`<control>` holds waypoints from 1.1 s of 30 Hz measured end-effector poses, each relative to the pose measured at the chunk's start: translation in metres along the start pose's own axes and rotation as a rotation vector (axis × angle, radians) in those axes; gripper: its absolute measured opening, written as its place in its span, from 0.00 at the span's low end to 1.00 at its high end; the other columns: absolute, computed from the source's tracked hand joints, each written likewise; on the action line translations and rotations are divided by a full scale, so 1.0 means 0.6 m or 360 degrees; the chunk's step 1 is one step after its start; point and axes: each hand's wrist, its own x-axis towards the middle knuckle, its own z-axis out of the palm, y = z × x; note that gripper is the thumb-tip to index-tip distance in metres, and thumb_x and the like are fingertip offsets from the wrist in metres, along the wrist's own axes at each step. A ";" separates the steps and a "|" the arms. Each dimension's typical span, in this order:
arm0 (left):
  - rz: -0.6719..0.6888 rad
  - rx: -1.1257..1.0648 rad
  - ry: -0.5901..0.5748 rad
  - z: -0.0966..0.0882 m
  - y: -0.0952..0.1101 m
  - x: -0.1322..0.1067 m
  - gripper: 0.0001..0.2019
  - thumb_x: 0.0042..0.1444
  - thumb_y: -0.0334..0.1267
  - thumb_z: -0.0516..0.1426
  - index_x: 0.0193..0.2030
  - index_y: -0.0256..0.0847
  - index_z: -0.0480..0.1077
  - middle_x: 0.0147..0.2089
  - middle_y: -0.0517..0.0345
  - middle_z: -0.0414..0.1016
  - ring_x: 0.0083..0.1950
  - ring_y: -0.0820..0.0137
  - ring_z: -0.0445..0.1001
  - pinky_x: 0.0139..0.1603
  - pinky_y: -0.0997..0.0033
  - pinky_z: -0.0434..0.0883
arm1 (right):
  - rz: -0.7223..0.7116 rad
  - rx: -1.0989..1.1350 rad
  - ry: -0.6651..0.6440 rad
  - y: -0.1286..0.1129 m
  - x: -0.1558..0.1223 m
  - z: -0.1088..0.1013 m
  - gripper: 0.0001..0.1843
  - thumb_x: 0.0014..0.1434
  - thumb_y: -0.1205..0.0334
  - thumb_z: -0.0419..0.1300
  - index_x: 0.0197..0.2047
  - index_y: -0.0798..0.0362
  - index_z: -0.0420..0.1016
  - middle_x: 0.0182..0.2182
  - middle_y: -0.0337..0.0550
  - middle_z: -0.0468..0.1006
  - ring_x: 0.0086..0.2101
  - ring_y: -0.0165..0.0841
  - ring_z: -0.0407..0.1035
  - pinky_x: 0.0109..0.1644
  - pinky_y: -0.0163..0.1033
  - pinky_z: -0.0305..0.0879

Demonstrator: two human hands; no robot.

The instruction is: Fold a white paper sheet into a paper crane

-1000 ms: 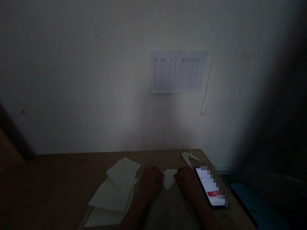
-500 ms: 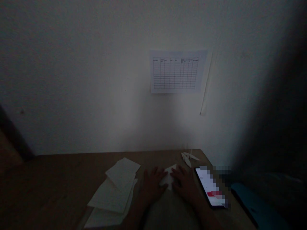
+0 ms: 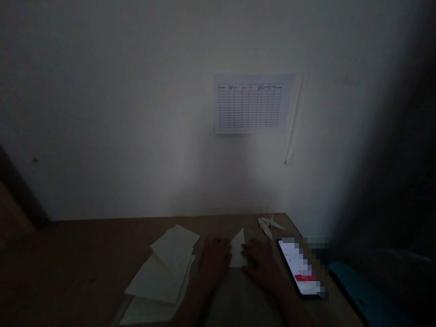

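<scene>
while the room is dim, the head view looks down and forward at a brown table [image 3: 102, 268] set against a pale wall [image 3: 136, 113]. a small folded white paper [image 3: 238, 252] lies on the table between a person's two bare hands, its pointed end toward the wall and its straight edge toward the person. the left hand [image 3: 217, 254] touches the paper's left edge with its fingers curled; whether they pinch it is too dark to tell. the right hand [image 3: 259, 258] is at the right edge, palm down, its fingers loosely spread and the thumb apart from them, nearer the person. just left of the left forearm is an overlapping, uneven pile of pale sheets [image 3: 163, 277]. right of the right hand lies a phone [image 3: 295, 263] with a lit screen, partly pixelated, showing a red patch. beyond that hand, near the table's far right corner, is a small folded paper piece [image 3: 266, 225] with pointed tips. a blue-green object [image 3: 366, 290] sits at the lower right. on the wall hangs a printed sheet [image 3: 250, 104] bearing a ruled grid.
</scene>
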 end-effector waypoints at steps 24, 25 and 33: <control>0.0178 -0.0357 -0.0281 0.005 -0.041 -0.003 0.34 0.55 0.46 0.65 0.70 0.58 0.67 0.76 0.57 0.64 0.79 0.49 0.54 0.78 0.31 0.41 | 0.0054 0.0011 0.0211 0.018 -0.001 0.004 0.27 0.55 0.71 0.56 0.55 0.43 0.82 0.59 0.45 0.80 0.65 0.45 0.64 0.75 0.69 0.31; 0.0164 -0.0358 -0.0257 0.005 -0.041 -0.003 0.33 0.55 0.46 0.65 0.69 0.58 0.69 0.75 0.57 0.66 0.79 0.49 0.55 0.78 0.31 0.42 | 0.0033 0.0022 0.0225 0.017 -0.001 0.005 0.28 0.54 0.71 0.56 0.55 0.44 0.81 0.59 0.45 0.80 0.65 0.45 0.65 0.75 0.68 0.32; 0.0105 -0.0347 -0.0051 0.004 -0.035 0.000 0.15 0.62 0.47 0.65 0.55 0.53 0.80 0.64 0.56 0.78 0.72 0.54 0.65 0.77 0.41 0.50 | -0.0178 0.0173 0.0151 0.015 -0.007 0.003 0.34 0.47 0.74 0.54 0.55 0.43 0.81 0.62 0.43 0.77 0.67 0.44 0.62 0.75 0.64 0.42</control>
